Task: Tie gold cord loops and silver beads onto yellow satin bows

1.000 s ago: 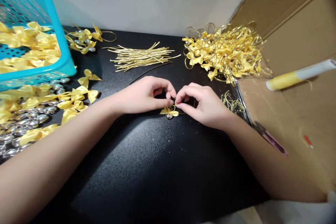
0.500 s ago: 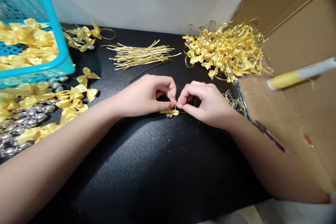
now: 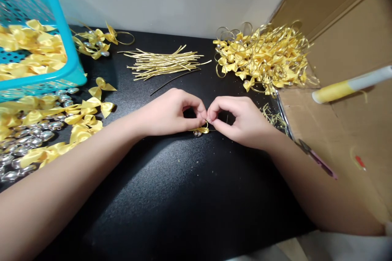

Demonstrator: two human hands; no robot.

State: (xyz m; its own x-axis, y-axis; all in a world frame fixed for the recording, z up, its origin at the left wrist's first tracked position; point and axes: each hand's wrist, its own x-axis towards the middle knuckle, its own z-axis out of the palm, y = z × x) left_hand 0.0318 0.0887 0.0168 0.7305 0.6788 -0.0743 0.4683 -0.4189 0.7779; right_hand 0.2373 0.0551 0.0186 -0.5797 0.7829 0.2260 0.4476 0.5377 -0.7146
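My left hand (image 3: 180, 112) and my right hand (image 3: 240, 120) meet fingertip to fingertip over the black table. Both are closed in a pinch on a thin gold cord (image 3: 208, 122), most of it hidden by the fingers. Just beneath the fingertips hangs or lies a yellow ribbon bow (image 3: 204, 130), partly covered by my left hand. A small silver bead (image 3: 197, 133) sits at the bow's lower side. Behind my hands lies a bundle of cut gold cords (image 3: 165, 63), with one darker strand in front of it.
At left stand a blue basket (image 3: 70, 49) of yellow bows, loose bows (image 3: 101, 87) and silver beads (image 3: 36, 132). A heap of finished-looking bow loops (image 3: 263, 59) lies back right. Pink-handled snips (image 3: 318, 159), cord scraps (image 3: 272, 118) and a yellow-white roll (image 3: 333, 89) are at right.
The fingertips of both hands have drawn slightly tighter together at the cord. Less of the yellow bow shows below my left hand. Elsewhere things look the same.
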